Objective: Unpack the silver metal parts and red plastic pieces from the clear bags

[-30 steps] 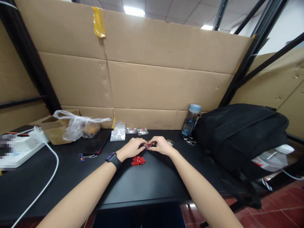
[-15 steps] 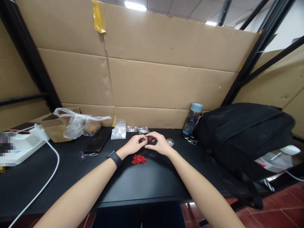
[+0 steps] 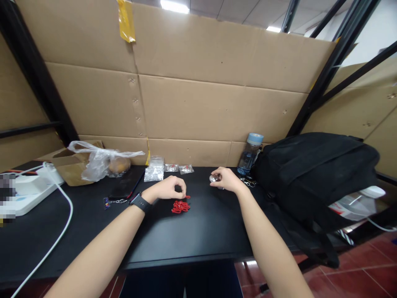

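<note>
Your L hand (image 3: 170, 188) pinches a red cord (image 3: 187, 197), R hand (image 3: 228, 180) grips a shiny round pc (image 3: 213, 178); best hold its rim lightly.

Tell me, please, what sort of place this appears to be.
Probably an improvised indoor workstation: a flat black desk is backed by a tall brown cardboard partition, and a white plastic power strip sits at the left.

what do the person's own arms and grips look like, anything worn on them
The left forearm and right forearm show no sleeves. The left wrist wears a dark watch with a black strap; nothing shows on the right wrist. Left grip and right grip are five-fingered and ungloved, without visible cables or markings.
</note>
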`<move>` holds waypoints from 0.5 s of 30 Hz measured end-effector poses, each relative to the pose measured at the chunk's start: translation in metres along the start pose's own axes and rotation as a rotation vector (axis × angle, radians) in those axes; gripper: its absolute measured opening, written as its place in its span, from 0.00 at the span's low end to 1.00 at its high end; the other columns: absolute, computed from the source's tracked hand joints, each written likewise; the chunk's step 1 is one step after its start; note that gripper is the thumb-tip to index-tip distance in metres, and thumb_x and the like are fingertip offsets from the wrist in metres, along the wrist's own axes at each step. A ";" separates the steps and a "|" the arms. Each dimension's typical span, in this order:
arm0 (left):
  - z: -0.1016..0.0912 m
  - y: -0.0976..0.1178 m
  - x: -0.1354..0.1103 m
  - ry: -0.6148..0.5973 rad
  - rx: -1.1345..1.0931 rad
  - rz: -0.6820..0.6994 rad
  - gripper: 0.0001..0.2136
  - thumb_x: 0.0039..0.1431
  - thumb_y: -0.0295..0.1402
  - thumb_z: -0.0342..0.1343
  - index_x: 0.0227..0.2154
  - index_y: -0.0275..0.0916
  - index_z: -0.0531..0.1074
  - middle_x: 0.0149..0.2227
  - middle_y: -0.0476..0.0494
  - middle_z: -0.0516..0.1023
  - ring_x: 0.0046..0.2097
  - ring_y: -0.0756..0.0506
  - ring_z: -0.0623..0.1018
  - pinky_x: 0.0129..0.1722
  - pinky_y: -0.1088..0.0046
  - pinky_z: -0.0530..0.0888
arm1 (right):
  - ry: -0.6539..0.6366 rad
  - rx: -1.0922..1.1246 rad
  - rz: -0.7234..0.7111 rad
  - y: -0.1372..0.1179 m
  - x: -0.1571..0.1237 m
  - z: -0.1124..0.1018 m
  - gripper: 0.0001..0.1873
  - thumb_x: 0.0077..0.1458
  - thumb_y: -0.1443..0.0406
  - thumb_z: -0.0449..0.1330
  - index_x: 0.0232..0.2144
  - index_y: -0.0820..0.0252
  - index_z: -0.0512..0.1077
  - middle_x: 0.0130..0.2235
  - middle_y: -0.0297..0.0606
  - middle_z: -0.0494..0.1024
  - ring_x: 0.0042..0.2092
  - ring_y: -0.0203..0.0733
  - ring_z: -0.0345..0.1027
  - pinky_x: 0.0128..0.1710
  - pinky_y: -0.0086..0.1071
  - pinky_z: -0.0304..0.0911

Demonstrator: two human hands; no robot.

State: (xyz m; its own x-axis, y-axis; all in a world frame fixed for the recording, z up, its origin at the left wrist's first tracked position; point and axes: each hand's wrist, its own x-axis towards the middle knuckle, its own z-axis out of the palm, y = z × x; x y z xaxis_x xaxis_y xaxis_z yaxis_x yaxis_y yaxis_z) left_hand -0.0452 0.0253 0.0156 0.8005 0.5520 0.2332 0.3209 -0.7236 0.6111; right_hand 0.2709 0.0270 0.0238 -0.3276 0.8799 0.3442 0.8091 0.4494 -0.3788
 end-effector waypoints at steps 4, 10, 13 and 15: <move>-0.003 0.000 -0.003 -0.117 -0.001 0.033 0.05 0.54 0.34 0.62 0.29 0.40 0.81 0.34 0.47 0.82 0.38 0.47 0.80 0.42 0.75 0.71 | -0.101 -0.020 0.182 0.030 -0.005 -0.013 0.25 0.38 0.59 0.74 0.42 0.61 0.81 0.37 0.39 0.82 0.36 0.42 0.74 0.38 0.31 0.64; -0.002 -0.016 -0.004 -0.024 0.223 -0.150 0.12 0.59 0.43 0.58 0.34 0.39 0.80 0.35 0.46 0.82 0.36 0.47 0.79 0.38 0.75 0.70 | -0.203 0.012 0.213 0.042 -0.006 -0.005 0.24 0.37 0.59 0.74 0.40 0.60 0.81 0.36 0.37 0.82 0.36 0.40 0.74 0.37 0.28 0.64; -0.009 -0.025 -0.008 0.109 0.490 -0.241 0.09 0.58 0.39 0.58 0.35 0.40 0.78 0.37 0.43 0.81 0.40 0.43 0.78 0.41 0.71 0.70 | -0.211 0.012 0.210 0.042 -0.006 -0.001 0.24 0.38 0.59 0.74 0.40 0.60 0.81 0.37 0.37 0.82 0.36 0.41 0.74 0.37 0.28 0.64; -0.017 -0.029 -0.014 0.227 0.650 -0.322 0.10 0.57 0.37 0.58 0.40 0.40 0.77 0.42 0.40 0.79 0.45 0.40 0.78 0.46 0.67 0.70 | -0.214 0.008 0.204 0.042 -0.005 0.001 0.26 0.38 0.59 0.74 0.42 0.60 0.80 0.38 0.38 0.82 0.37 0.41 0.74 0.38 0.28 0.65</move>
State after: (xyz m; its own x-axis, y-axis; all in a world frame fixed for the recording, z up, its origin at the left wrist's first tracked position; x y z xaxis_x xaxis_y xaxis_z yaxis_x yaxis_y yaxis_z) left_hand -0.0743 0.0454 0.0080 0.5158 0.7979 0.3120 0.8108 -0.5723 0.1230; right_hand 0.3064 0.0417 0.0051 -0.2542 0.9645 0.0718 0.8653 0.2600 -0.4286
